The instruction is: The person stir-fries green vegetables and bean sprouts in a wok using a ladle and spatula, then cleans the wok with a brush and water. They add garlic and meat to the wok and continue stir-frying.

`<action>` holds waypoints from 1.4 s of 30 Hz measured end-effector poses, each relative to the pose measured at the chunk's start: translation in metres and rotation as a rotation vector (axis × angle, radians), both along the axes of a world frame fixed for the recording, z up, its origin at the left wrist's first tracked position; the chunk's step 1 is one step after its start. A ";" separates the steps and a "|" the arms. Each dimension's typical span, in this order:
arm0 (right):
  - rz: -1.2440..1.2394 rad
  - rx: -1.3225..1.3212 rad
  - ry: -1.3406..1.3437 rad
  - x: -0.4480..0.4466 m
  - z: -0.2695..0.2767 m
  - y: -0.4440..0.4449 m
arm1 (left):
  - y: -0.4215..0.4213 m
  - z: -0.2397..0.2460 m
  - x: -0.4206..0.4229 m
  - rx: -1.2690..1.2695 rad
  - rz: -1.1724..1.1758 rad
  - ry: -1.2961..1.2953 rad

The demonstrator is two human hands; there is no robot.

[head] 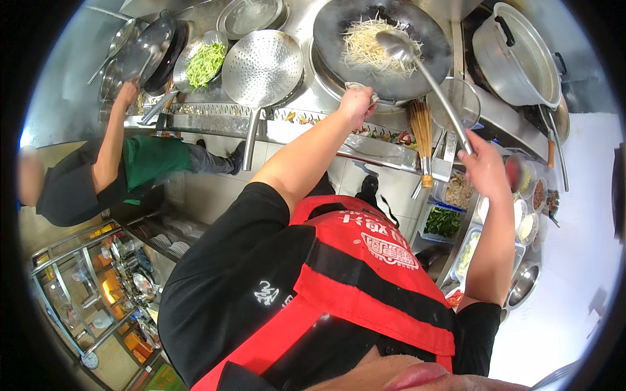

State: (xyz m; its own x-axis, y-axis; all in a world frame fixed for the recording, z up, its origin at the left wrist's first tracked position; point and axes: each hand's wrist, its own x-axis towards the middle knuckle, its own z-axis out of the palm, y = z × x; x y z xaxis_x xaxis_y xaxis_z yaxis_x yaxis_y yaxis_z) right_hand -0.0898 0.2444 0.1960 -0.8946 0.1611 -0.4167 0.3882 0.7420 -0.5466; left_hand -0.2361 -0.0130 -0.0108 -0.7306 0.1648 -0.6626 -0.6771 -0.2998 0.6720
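A large black wok (332,34) sits on the range in front of me. In it lies a heap of pale bean sprouts (364,44). My left hand (358,105) grips the wok's near rim through a folded cloth (354,86). My right hand (483,161) is closed round the handle of a long steel wok ladle (395,45), whose bowl rests on the sprouts. Between my hands, a bamboo wok brush (421,132) hangs at the stove's front edge. Just right of the wok lies a round wire-mesh strainer (457,102).
Left of the wok are a perforated steel strainer (264,68) and a ladle-like pan of shredded green vegetable (205,63). A co-worker (110,161) stands at another wok (159,41). A big aluminium pot (511,63) is at right, above tubs of ingredients (442,222). Food scraps litter the front gutter (313,117).
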 end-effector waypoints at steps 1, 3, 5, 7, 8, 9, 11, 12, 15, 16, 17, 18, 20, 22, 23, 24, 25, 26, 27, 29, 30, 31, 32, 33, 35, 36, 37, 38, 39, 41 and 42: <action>-0.058 -0.030 -0.031 -0.017 0.005 -0.001 | 0.002 0.003 -0.002 -0.009 0.015 -0.023; 0.001 0.080 0.026 -0.054 -0.009 0.006 | 0.003 0.008 0.001 -0.028 0.046 -0.071; 0.086 0.282 0.196 -0.083 -0.045 0.006 | 0.000 0.008 0.008 0.095 0.013 -0.062; 0.057 0.404 0.239 -0.095 -0.074 -0.015 | -0.001 0.027 0.020 0.187 0.040 -0.089; 0.113 0.416 0.193 -0.089 -0.079 -0.024 | -0.005 0.019 0.021 0.202 -0.029 -0.092; 0.178 0.424 0.144 -0.079 -0.081 -0.035 | -0.013 0.017 0.025 0.208 -0.029 -0.113; 0.271 0.431 0.118 -0.046 -0.061 -0.037 | -0.030 0.017 0.038 0.228 -0.030 -0.149; 0.293 0.422 0.159 -0.024 -0.051 -0.031 | -0.039 0.016 0.048 0.184 -0.084 -0.131; 0.253 0.280 0.128 0.019 -0.023 -0.022 | -0.068 0.011 0.077 0.064 -0.192 -0.078; 0.258 0.249 0.125 0.020 -0.023 -0.019 | -0.072 0.010 0.083 0.053 -0.205 -0.076; 0.264 0.219 0.120 0.020 -0.025 -0.018 | -0.073 0.008 0.086 0.043 -0.217 -0.076; 0.236 0.286 0.085 0.005 -0.039 -0.019 | -0.067 0.008 0.083 0.055 -0.256 -0.032; 0.085 0.224 0.109 -0.033 -0.059 -0.018 | -0.050 0.015 0.073 0.022 -0.196 0.020; -0.063 0.151 0.080 -0.058 -0.055 -0.014 | -0.041 0.028 0.059 0.041 -0.145 0.035; -0.051 0.256 0.151 -0.068 -0.051 -0.011 | -0.038 0.025 0.050 0.065 -0.141 0.023; -0.045 0.309 0.160 -0.075 -0.060 -0.010 | -0.033 0.021 0.043 0.087 -0.141 0.006; -0.042 0.366 0.180 -0.081 -0.068 -0.009 | -0.027 0.027 0.035 0.110 -0.144 0.000; -0.026 0.367 0.149 -0.072 -0.074 -0.013 | -0.017 0.033 0.034 0.069 -0.113 -0.032; 0.001 0.370 0.119 -0.062 -0.080 -0.022 | -0.010 0.032 0.030 0.075 -0.081 -0.068; 0.122 0.332 0.055 -0.022 -0.084 -0.035 | 0.005 0.022 0.013 0.103 -0.016 -0.139; 0.115 0.244 0.072 -0.004 -0.070 -0.041 | 0.015 0.007 0.006 0.023 0.142 -0.114; 0.097 0.154 0.079 0.013 -0.052 -0.042 | 0.017 0.000 0.001 0.004 0.134 -0.100; 0.089 0.138 0.042 0.023 -0.032 -0.038 | 0.016 -0.005 0.000 -0.017 0.132 -0.088; 0.083 0.124 0.004 0.033 -0.010 -0.030 | 0.015 -0.008 0.004 -0.036 0.132 -0.078; 0.148 0.093 0.146 0.056 0.021 -0.009 | 0.016 0.032 0.021 -0.030 0.177 -0.053; 0.137 0.042 0.096 0.063 0.041 0.001 | 0.015 0.063 0.035 -0.004 0.184 -0.078; 0.173 0.021 0.057 0.063 0.051 0.009 | 0.012 0.083 0.043 0.016 0.198 -0.098; 0.206 0.001 0.020 0.063 0.059 0.014 | 0.008 0.090 0.044 -0.004 0.186 -0.098; 0.250 -0.021 -0.017 0.063 0.063 0.015 | 0.002 0.081 0.042 0.013 0.188 -0.090; 0.386 0.214 -0.018 0.048 0.030 -0.003 | -0.008 0.038 0.022 0.044 0.178 -0.059; 0.398 0.314 -0.006 0.041 0.001 -0.011 | -0.008 0.021 0.019 0.038 0.153 -0.059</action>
